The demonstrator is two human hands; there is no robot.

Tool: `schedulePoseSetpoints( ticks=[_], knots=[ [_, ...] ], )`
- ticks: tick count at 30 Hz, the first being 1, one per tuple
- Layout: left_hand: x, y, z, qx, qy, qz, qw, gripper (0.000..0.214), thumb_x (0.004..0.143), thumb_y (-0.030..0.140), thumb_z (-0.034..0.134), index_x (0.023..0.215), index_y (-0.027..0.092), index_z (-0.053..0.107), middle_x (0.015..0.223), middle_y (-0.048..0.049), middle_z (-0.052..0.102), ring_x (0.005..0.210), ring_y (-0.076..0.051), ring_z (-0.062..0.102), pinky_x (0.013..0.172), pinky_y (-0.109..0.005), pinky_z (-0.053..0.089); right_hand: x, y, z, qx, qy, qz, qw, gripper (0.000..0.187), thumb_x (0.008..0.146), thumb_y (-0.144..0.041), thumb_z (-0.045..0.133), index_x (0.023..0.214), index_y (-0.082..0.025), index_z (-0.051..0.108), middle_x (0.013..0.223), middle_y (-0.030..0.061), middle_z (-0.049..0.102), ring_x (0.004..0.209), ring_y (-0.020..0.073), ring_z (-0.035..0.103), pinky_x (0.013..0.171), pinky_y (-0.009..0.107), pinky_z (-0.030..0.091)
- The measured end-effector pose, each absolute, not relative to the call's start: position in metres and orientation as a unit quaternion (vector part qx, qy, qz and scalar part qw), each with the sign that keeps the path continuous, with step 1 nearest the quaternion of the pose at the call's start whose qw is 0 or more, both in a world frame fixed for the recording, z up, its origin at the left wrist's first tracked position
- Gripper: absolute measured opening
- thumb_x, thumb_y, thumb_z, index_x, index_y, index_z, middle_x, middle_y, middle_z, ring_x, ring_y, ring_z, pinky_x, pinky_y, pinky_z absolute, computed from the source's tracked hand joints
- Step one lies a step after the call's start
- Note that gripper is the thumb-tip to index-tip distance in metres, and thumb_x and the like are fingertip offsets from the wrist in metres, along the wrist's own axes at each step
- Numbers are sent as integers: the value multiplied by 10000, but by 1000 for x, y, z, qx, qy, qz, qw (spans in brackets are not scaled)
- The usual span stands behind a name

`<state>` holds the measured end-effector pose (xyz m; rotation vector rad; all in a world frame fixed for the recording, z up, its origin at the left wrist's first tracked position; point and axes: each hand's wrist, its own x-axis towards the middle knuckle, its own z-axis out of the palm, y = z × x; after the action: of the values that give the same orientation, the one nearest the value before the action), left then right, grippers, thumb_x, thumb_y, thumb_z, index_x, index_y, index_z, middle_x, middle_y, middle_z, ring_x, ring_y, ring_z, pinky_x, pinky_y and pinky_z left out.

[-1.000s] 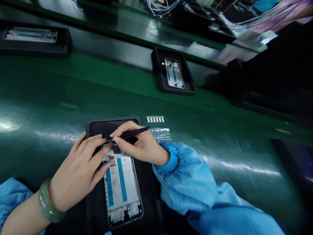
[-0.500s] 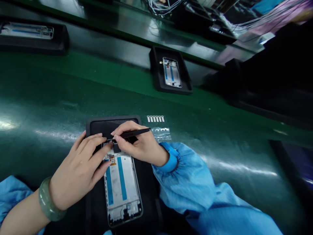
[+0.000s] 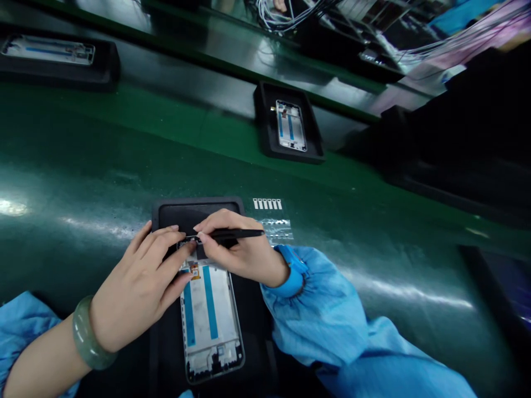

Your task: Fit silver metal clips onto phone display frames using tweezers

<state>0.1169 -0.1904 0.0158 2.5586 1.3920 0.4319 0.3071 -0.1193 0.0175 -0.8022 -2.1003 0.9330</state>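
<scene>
A phone frame (image 3: 209, 326) with white panels and blue strips lies lengthwise on a black rubber tray (image 3: 194, 213). My left hand (image 3: 139, 276), wearing a green jade bangle (image 3: 89, 334), presses its fingertips on the frame's upper end. My right hand (image 3: 236, 251) pinches black tweezers (image 3: 238, 234), their tips at that same end, next to my left fingers. Whatever the tips touch is too small and hidden to tell. A small orange-and-gold part (image 3: 194, 271) shows on the frame just below my fingers.
A strip of small white labels (image 3: 267, 204) and a clear film (image 3: 276, 229) lie right of the tray on the green belt (image 3: 83, 166). Further black trays with frames (image 3: 288, 124) stand beyond, with bundled cables (image 3: 282, 14) at the top and a dark panel (image 3: 493, 282) at right.
The tray, frame and both hands sit slightly further right and lower in the view. My hands stay at the frame's upper end, and the tweezers stay in my right hand.
</scene>
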Motion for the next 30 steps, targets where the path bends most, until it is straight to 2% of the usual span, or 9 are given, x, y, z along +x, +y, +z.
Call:
schedulePoseSetpoints(
  ticks=[8, 30],
  knots=[
    [116, -191, 16, 864, 471, 142, 106, 369, 882, 283, 484, 1236, 177, 475, 1201, -103, 516, 1208, -253, 431, 1038, -530, 343, 306, -120, 16, -322, -778, 410, 351, 74, 808, -171, 586, 876, -184, 563, 872, 46, 658, 794, 145, 637, 709, 284, 537],
    [116, -192, 15, 866, 470, 139, 101, 383, 889, 295, 474, 1249, 166, 461, 1206, -110, 498, 1204, -257, 418, 1037, -541, 328, 306, -117, 14, -321, -799, 358, 362, 73, 806, -173, 614, 865, -174, 572, 836, 31, 658, 766, 134, 636, 696, 260, 526]
  ],
)
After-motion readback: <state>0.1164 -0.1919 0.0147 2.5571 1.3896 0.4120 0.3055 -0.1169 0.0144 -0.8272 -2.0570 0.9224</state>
